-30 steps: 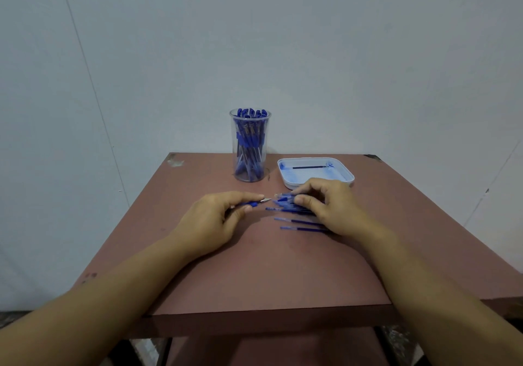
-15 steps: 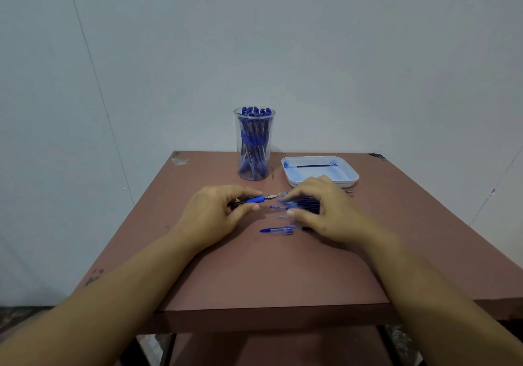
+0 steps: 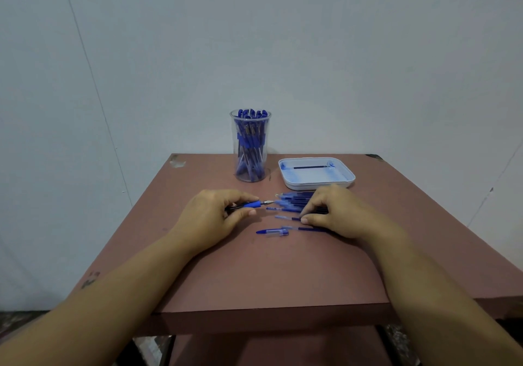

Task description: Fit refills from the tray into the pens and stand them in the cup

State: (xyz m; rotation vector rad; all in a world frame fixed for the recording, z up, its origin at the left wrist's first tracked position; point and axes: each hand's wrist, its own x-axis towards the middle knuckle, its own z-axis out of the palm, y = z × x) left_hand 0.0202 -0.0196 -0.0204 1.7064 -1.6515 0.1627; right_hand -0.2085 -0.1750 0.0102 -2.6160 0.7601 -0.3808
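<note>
reddish-brown square table (image 3: 254, 275), plain pale wall (image 3: 311, 54) behind. left hand (image 3: 215, 218) pinches a blue-grip pen (image 3: 252, 204) between thumb and forefinger, mid-table. the pen's long axis runs left-right, metal tip pointing right at the loose pile of blue pen parts (image 3: 294, 200). right hand (image 3: 336, 213) sits on that pile, fingers curled; can't tell if it pinches one. clear plastic cup (image 3: 250, 150) of pens and white square tray (image 3: 348, 179) stand at the far edge, one dark refill (image 3: 308, 167) lying left-right in the tray.

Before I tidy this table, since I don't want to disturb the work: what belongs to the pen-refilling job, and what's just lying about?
Job: pen in left hand; loose pens and refills under right hand; pen cap; tray with one refill; cup of pens.
Not job: table, wall.
</note>
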